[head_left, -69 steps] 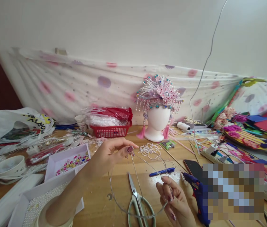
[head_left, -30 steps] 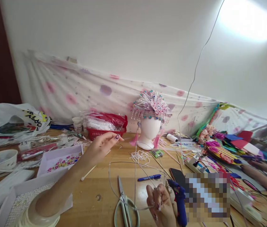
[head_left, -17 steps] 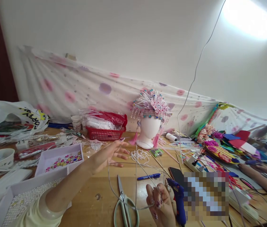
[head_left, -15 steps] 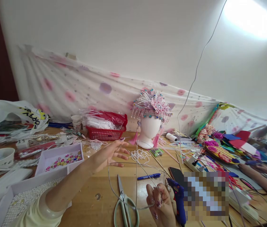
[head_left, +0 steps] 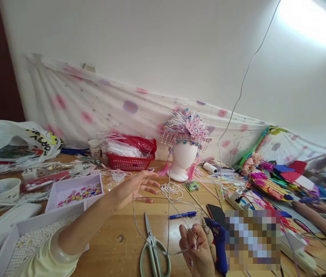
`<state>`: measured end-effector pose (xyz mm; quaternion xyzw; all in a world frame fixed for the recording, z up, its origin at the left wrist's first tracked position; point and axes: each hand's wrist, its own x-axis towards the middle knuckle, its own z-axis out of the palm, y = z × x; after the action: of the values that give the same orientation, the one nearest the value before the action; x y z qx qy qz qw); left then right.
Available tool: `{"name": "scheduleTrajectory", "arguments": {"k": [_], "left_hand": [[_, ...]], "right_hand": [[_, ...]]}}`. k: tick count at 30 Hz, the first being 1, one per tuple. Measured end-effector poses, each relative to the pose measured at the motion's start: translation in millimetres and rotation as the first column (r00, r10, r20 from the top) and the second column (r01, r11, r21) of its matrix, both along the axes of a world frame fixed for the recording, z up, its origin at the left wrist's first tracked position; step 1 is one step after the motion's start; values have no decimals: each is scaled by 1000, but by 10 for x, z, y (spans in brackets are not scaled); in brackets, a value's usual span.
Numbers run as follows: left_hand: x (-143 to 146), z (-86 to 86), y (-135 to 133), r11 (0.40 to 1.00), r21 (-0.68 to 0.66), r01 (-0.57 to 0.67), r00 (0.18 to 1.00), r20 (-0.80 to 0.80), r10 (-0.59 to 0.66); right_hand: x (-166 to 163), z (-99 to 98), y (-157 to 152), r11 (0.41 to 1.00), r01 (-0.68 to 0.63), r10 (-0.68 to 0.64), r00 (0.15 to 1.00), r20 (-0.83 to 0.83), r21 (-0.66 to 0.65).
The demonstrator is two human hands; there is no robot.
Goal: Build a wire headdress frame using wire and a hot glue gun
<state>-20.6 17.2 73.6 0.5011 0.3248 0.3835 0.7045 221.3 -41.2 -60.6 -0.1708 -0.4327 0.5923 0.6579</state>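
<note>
Where the table comes closest to the wearer, the right hand (head_left: 199, 248) has its fingers curled shut around the lower right rim of a thin, silver-grey wire frame (head_left: 168, 231), a rounded hoop with strands crossing it, held up above the wooden tabletop (head_left: 107, 238). The frame looks very light and springy, and would likely bend out of shape under a hard squeeze; the rim where strands meet seems the surest hold, the long spans the weakest. Behind its lower part, as seen here, lie scissors with pale green handles (head_left: 152, 246); just beside the right hand is a dark blue glue gun (head_left: 220, 244). The left hand (head_left: 136, 188) is open, fingers spread, holding nothing visible near the hoop's upper left. Beyond lie a slim blue pen (head_left: 183, 215) and a tangled white bead string (head_left: 173, 188). Farther back, a white foam mannequin head (head_left: 183, 156) wears a pink, pearl-trimmed headdress (head_left: 190, 129).
</note>
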Motion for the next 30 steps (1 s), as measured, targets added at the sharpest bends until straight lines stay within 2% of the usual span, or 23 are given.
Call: {"name": "scheduleTrajectory", "arguments": {"k": [12, 16, 20, 22, 24, 27, 29, 30], "left_hand": [[17, -42, 68, 996, -76, -38, 999, -28, 36], [25, -95, 126, 991, -113, -75, 995, -78, 67], [31, -165, 178, 981, -99, -167, 976, -157, 150], [23, -184, 210, 966, -52, -253, 951, -199, 239], [0, -179, 232, 927, 40, -373, 900, -225, 372], [-49, -107, 187, 809, 251, -532, 787, -204, 582], [-62, -30, 73, 747, 393, -536, 755, -172, 632], [-51, 8, -8, 742, 452, -495, 769, -169, 616]], "right_hand": [[31, -23, 33, 998, 58, -59, 998, -25, -25], [14, 24, 36, 991, 94, -98, 995, -35, -95], [13, 87, 19, 978, 127, -135, 990, -38, -163], [17, 128, 13, 970, 147, -156, 987, -28, -192], [13, 176, 11, 949, 198, -197, 980, 30, -244], [-19, 244, 14, 906, 285, -255, 958, 134, -314], [-54, 277, 15, 894, 304, -267, 952, 152, -328], [-73, 290, 15, 893, 305, -269, 951, 151, -331]]}}
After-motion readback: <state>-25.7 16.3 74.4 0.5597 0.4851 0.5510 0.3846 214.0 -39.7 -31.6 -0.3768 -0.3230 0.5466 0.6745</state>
